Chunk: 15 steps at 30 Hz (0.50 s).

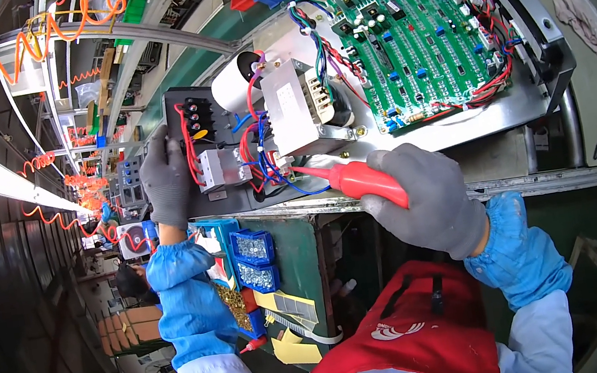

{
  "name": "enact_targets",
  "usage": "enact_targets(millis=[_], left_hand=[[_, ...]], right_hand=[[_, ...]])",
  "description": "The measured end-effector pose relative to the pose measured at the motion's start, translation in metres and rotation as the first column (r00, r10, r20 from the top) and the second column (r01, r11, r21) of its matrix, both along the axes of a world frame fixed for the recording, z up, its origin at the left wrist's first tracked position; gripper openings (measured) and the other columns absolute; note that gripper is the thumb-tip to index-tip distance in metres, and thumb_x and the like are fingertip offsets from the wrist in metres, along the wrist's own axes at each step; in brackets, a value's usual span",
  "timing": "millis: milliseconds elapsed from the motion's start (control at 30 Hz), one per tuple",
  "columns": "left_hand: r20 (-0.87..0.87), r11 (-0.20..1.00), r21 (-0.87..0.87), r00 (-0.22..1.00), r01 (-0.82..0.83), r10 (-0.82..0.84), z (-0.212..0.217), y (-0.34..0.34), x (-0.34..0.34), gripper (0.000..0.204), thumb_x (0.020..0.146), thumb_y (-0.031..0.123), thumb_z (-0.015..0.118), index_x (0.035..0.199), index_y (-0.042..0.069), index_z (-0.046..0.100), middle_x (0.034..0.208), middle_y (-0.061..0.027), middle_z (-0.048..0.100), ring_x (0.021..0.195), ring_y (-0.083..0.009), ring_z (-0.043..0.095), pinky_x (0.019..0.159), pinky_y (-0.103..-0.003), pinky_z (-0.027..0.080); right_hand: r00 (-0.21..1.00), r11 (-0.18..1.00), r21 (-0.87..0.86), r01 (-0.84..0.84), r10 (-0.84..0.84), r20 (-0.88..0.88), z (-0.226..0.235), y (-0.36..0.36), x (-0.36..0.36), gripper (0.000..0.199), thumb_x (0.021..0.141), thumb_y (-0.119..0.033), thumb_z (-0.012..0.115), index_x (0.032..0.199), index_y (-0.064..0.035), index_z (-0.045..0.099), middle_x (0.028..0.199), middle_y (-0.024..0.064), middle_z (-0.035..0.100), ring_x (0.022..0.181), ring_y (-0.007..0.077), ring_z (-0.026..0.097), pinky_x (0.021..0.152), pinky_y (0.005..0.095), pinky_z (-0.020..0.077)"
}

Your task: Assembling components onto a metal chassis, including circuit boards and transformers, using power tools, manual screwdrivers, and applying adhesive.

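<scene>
Gripping one red tapered plastic tool (366,179) in closed fingers of the grey-gloved right hand (427,203), pointing it at red and blue wires (265,164) beside one silver metal box (291,103); touching one dark panel (201,209) with the grey-gloved left hand (164,179), cannot tell whether gripping; facing one green circuit board (440,52), two blue bins (272,245) of silver hardware (252,246)

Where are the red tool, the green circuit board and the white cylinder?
Red tool (366,181): head view, middle of its thick body.
Green circuit board (422,47): head view, near the middle of its face.
White cylinder (229,88): head view, its curved side.
</scene>
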<state>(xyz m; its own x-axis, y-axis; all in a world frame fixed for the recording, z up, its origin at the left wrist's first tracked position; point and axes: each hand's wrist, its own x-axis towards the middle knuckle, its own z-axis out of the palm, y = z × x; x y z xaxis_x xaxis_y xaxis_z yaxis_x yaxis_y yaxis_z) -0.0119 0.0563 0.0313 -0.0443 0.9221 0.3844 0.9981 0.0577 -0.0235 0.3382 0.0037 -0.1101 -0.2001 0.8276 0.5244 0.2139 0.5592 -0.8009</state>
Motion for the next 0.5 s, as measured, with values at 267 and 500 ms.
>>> enact_targets(millis=[267,500], left_hand=[[-0.012,1.000,0.003,1.000,-0.009,0.009,-0.0003,-0.0007,-0.0006,0.030,0.094,0.015,0.054,0.120,0.001,0.062,0.110,-0.0230,0.067,0.101,-0.0361,0.066,0.087,-0.039,0.050],[0.049,0.999,-0.019,0.998,-0.028,0.029,-0.0010,-0.0008,0.0015,0.031,0.095,0.015,0.054,0.120,0.000,0.062,0.110,-0.0231,0.067,0.101,-0.0339,0.066,0.088,-0.039,0.050]], right_hand=[[1.000,1.000,0.002,-0.013,0.013,-0.008,0.0040,0.0010,-0.0070,0.041,0.073,-0.021,0.075,0.107,-0.0025,0.061,0.088,0.0128,0.063,0.073,0.0300,0.065,0.063,0.0402,0.0527],[0.999,0.999,0.022,0.025,-0.025,-0.030,0.0031,0.0008,-0.0070,0.039,0.072,-0.019,0.076,0.103,0.0011,0.063,0.082,0.0148,0.062,0.069,0.0322,0.063,0.061,0.0404,0.0509]])
